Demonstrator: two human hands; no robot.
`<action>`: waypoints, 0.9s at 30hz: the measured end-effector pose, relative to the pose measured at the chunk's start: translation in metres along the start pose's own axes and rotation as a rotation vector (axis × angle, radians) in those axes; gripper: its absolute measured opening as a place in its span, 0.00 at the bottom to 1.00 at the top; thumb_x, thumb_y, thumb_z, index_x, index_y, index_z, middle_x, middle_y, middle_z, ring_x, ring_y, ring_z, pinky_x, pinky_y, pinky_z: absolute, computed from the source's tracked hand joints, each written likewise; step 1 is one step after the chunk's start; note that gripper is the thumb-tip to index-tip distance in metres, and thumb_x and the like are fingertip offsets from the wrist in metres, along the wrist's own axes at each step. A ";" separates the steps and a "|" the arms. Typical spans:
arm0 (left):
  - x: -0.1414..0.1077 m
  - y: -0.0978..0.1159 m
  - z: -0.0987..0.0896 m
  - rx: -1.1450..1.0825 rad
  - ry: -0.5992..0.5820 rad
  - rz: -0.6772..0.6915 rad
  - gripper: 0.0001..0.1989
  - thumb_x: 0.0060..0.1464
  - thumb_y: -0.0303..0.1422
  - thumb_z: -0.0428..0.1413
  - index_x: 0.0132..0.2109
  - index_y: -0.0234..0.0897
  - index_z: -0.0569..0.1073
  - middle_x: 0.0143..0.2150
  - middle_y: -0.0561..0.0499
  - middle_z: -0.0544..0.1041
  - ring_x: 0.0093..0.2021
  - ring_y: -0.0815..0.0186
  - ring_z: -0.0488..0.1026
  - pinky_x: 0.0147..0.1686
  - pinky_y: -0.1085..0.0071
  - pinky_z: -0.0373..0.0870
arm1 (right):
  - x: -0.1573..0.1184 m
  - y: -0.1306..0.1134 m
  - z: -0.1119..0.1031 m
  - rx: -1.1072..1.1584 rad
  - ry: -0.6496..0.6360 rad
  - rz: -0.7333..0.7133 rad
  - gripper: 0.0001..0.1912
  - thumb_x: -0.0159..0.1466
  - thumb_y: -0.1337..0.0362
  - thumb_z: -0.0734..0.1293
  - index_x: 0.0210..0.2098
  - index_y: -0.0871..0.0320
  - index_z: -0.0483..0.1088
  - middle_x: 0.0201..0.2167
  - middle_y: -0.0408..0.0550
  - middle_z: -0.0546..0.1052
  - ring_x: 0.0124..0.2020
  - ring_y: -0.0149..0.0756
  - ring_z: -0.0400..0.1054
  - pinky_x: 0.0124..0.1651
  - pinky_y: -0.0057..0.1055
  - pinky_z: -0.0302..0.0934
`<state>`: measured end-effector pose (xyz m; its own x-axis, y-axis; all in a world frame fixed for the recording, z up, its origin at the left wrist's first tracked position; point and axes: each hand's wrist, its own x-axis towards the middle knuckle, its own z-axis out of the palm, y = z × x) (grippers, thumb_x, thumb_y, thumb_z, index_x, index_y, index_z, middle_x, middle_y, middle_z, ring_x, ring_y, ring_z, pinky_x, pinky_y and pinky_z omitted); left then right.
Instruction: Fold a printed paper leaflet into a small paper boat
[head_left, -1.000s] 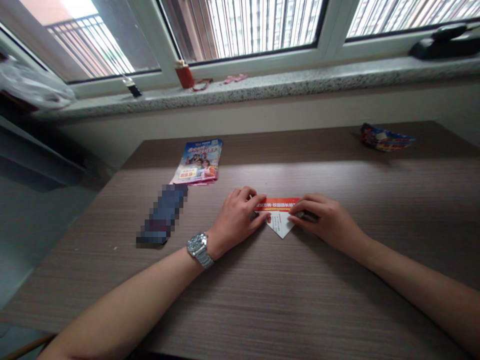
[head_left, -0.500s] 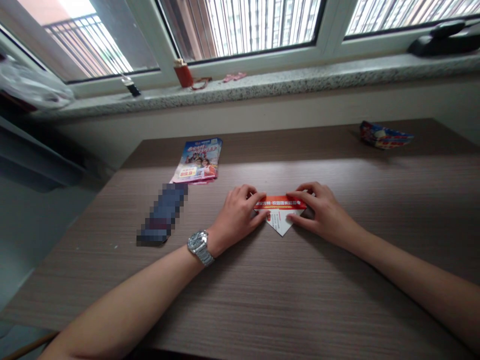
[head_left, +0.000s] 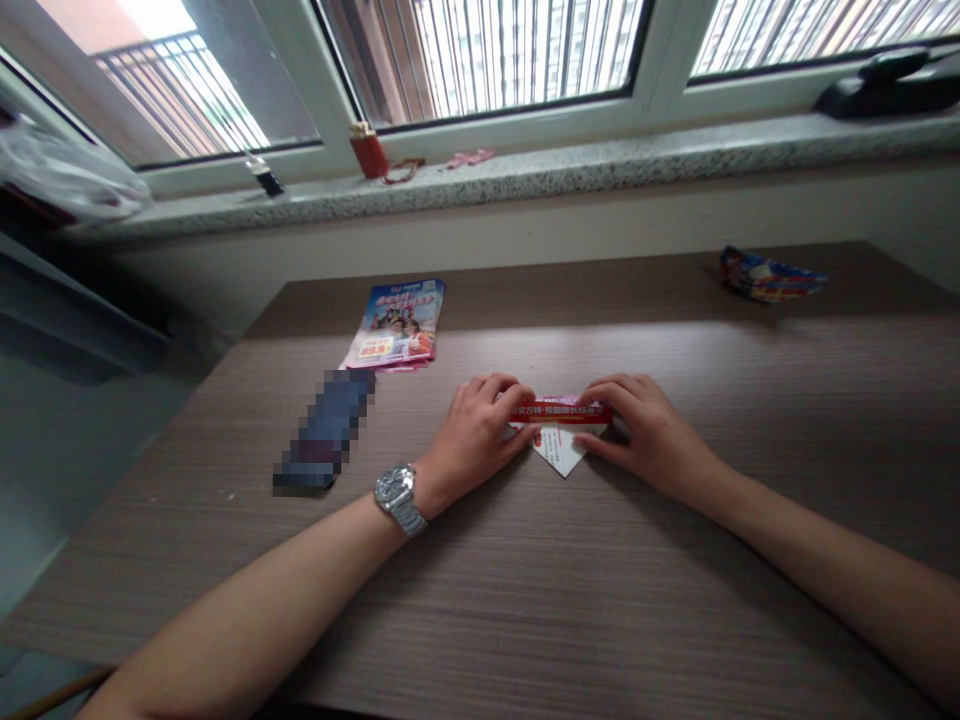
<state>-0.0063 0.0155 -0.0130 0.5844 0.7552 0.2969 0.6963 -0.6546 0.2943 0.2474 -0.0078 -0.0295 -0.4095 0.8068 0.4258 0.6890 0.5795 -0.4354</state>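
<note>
A folded paper flyer (head_left: pixel 564 447) lies on the brown table, its white printed point facing me and a red strip with white lettering across its top. My left hand (head_left: pixel 487 425) grips the left end of the red strip between thumb and fingers. At the right end, my right hand (head_left: pixel 637 420) pinches the paper the same way. The strip is lifted a little from the white part, and a pinkish edge shows behind it. Fingertips cover both ends of the flyer. A metal watch (head_left: pixel 400 497) is on my left wrist.
Left of my hands lie a stack of colourful flyers (head_left: pixel 397 325) and a blurred-out dark flat object (head_left: pixel 326 430). A folded paper shape (head_left: pixel 772 277) stands at the table's far right. Several small items, including a red container (head_left: pixel 368 155), sit on the stone windowsill (head_left: pixel 600 165).
The red strip has tilted up from the flat flyer, and a pinkish edge now shows behind it. Both hands keep their hold at the two ends, with fingers slightly more curled.
</note>
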 end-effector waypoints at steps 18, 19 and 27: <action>0.002 -0.002 0.002 -0.026 -0.037 0.113 0.17 0.62 0.33 0.58 0.57 0.41 0.71 0.48 0.48 0.76 0.47 0.59 0.71 0.49 0.61 0.69 | -0.003 0.001 0.001 0.016 -0.019 -0.080 0.17 0.66 0.64 0.69 0.54 0.53 0.72 0.43 0.54 0.77 0.45 0.46 0.71 0.47 0.44 0.68; 0.001 -0.002 0.003 -0.028 -0.036 0.116 0.16 0.63 0.33 0.58 0.57 0.41 0.71 0.48 0.48 0.76 0.47 0.59 0.71 0.49 0.61 0.69 | -0.004 0.001 0.001 0.012 -0.024 -0.095 0.16 0.66 0.65 0.69 0.53 0.53 0.73 0.44 0.54 0.77 0.45 0.46 0.71 0.47 0.44 0.68; 0.000 -0.002 0.003 -0.055 -0.050 0.135 0.11 0.65 0.35 0.56 0.53 0.40 0.75 0.49 0.46 0.76 0.47 0.61 0.71 0.49 0.62 0.69 | -0.004 -0.003 -0.001 0.009 -0.032 -0.162 0.11 0.68 0.63 0.67 0.49 0.53 0.74 0.45 0.54 0.78 0.45 0.44 0.72 0.47 0.43 0.69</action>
<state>-0.0063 0.0166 -0.0168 0.6926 0.6597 0.2917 0.5868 -0.7505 0.3039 0.2480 -0.0128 -0.0292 -0.5336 0.7058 0.4660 0.6069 0.7032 -0.3702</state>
